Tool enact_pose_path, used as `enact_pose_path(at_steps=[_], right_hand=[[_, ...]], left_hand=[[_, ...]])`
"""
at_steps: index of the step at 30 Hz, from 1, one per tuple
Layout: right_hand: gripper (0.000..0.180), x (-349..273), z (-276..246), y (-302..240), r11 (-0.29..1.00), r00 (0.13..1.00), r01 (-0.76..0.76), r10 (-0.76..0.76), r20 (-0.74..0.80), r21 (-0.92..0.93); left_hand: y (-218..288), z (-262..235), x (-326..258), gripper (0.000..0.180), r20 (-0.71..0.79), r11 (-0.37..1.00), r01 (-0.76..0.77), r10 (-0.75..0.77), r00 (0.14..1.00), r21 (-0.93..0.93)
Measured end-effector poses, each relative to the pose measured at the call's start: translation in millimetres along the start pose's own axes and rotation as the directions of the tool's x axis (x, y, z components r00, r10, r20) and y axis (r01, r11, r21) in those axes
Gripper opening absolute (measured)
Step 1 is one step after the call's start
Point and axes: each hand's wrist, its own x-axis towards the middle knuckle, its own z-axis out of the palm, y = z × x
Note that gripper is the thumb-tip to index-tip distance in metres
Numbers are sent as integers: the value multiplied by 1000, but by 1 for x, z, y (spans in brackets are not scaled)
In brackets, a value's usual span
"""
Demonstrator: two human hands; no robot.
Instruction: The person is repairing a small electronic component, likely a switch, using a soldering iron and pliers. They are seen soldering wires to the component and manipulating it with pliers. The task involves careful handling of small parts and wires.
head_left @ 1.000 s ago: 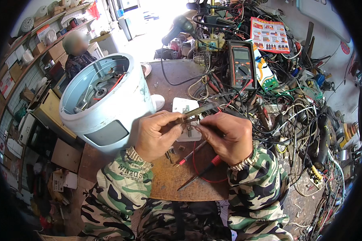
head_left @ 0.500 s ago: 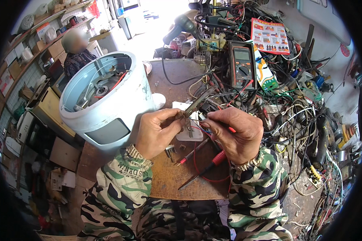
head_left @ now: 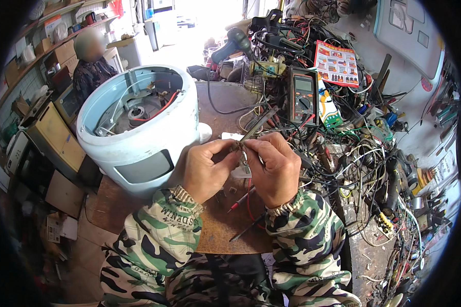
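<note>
My left hand (head_left: 207, 171) and my right hand (head_left: 275, 166) meet over the middle of the bench, fingertips almost touching. Both are closed in a pinch around a small dark piece (head_left: 239, 147), too tiny and too covered by fingers to name. Beneath them, partly hidden, lies a white plastic tray (head_left: 239, 173). On the wooden benchtop below my hands are a red-handled test probe (head_left: 235, 206) and a dark pointed tool (head_left: 245, 231). To the left of my left hand stands a pale blue round appliance housing (head_left: 148, 142), its top open with red wire inside.
A multimeter (head_left: 303, 95) leans against tangled cables (head_left: 363, 163) heaped along the right side. Behind it are a printed red-and-white sheet (head_left: 337, 62) and a heat gun (head_left: 233, 45). Another person (head_left: 91, 64) is at the far left, near loaded shelves.
My right hand has moved left and in toward my left hand, closing the gap between their fingertips. The view has shifted slightly, too.
</note>
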Motion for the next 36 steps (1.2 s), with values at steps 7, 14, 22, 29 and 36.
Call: enact_pose_path(at_steps=[7,14,22,29,36], right_hand=[[12,-4,5,-1,988,996,-66,73,49,-138],[14,0,3,-4,984,977,-176,179,112,-42],[16,-1,0,-4,977,964,-214,209,162,15],[16,-5,2,4,962,958,-255,237,161,102],[15,-2,2,3,940,941,-299,262,214,166]], left_hand=[[-10,7,1,19,-20,999,-51,51,999,14],[-12,7,2,19,-19,996,-90,90,996,-2],[-9,6,2,19,-8,996,-80,80,997,30],[-12,8,2,19,3,996,-89,89,996,15],[-11,3,1,20,21,996,-93,92,995,18]])
